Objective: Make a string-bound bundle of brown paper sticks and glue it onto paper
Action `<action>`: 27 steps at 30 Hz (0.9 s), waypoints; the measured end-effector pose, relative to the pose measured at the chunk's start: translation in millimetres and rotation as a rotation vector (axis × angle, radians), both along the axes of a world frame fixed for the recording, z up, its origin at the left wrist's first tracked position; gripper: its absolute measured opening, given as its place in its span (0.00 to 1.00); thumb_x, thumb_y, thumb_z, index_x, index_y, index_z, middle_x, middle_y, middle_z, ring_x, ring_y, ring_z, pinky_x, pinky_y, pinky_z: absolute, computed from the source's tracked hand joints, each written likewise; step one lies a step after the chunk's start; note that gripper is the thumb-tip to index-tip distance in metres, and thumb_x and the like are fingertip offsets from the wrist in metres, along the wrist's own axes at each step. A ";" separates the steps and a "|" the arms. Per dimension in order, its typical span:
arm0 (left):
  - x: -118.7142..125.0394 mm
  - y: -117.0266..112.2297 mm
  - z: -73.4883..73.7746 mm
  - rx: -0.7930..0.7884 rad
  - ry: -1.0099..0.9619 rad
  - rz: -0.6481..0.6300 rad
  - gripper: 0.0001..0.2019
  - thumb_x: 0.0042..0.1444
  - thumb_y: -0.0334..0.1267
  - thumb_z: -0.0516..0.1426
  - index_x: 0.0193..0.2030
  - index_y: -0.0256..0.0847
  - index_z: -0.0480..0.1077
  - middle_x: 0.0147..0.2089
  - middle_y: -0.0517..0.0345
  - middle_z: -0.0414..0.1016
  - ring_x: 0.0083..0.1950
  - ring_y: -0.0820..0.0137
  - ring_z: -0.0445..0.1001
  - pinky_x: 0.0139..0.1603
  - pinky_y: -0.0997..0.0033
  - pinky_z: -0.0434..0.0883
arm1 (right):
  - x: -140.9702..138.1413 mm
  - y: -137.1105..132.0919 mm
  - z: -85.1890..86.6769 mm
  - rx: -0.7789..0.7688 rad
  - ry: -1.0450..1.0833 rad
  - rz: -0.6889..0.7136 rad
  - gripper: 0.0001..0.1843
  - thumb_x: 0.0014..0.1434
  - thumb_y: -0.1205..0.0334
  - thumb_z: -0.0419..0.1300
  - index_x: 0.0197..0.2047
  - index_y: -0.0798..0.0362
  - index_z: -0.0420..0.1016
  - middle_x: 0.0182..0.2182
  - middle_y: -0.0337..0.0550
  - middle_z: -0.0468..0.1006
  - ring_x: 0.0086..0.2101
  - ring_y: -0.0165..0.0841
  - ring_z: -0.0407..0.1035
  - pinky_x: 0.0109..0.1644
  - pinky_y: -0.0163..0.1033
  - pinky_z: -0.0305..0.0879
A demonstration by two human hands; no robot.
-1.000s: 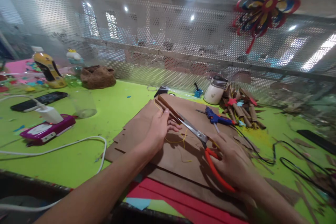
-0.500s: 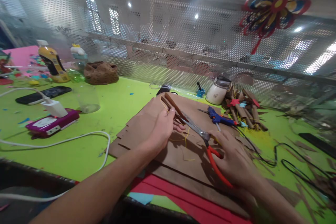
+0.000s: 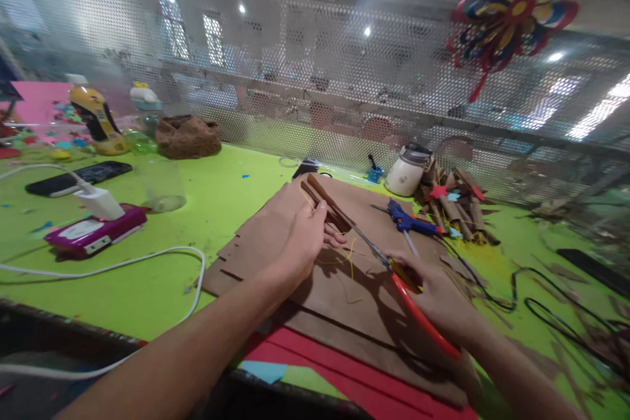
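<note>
Between the thumb and fingers of my left hand is a thin brown paper roll, with a second brown strip beside it and yellow string hanging below. My right hand is closed round the red handles of scissors. Their blades point up and left, and the tips are at the lower end of the roll by my left fingers. I cannot tell whether the blades touch it. Both hands are over a stack of brown paper sheets.
A blue glue gun lies right of the hands, its black cord trailing right. Behind are a white jar and a heap of brown paper rolls. At left are a purple power strip, a phone and a clear cup.
The scissors have turned, so their blades now look edge-on and closer together. My right hand has rotated with them. My left hand keeps its hold on the roll.
</note>
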State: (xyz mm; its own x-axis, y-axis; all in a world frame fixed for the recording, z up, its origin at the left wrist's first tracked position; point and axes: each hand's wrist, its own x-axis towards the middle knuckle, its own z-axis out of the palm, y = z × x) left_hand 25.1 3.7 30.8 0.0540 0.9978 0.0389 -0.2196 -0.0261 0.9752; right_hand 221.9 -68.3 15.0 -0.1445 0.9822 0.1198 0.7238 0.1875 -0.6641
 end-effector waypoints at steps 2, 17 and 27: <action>0.4 0.1 -0.2 -0.013 -0.009 -0.004 0.05 0.62 0.35 0.45 0.36 0.39 0.58 0.21 0.63 0.67 0.18 0.74 0.70 0.18 0.78 0.66 | -0.7 -0.5 3.0 -0.060 0.038 0.012 0.22 0.51 0.60 0.56 0.51 0.54 0.70 0.45 0.46 0.76 0.43 0.39 0.71 0.48 0.42 0.66; 1.1 0.1 1.2 -0.055 -0.064 -0.046 0.04 0.62 0.34 0.46 0.38 0.38 0.59 0.24 0.62 0.67 0.20 0.73 0.72 0.20 0.76 0.70 | -1.7 -0.5 1.2 -0.040 0.026 -0.001 0.23 0.52 0.59 0.55 0.52 0.53 0.69 0.46 0.47 0.75 0.46 0.40 0.70 0.52 0.45 0.64; 0.9 -2.5 5.9 -0.082 -0.142 -0.073 0.05 0.62 0.32 0.44 0.37 0.37 0.59 0.23 0.57 0.71 0.21 0.72 0.73 0.22 0.75 0.70 | 0.1 -4.0 -11.0 0.205 -0.339 -0.087 0.24 0.53 0.61 0.55 0.54 0.47 0.63 0.44 0.46 0.69 0.40 0.38 0.68 0.45 0.45 0.64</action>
State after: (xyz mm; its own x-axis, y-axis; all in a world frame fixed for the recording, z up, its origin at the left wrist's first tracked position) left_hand 26.0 1.1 36.7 0.1260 0.9916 -0.0299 -0.3535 0.0731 0.9326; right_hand 221.9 -72.3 4.0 -0.1274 0.9531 0.2745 0.9143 0.2202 -0.3399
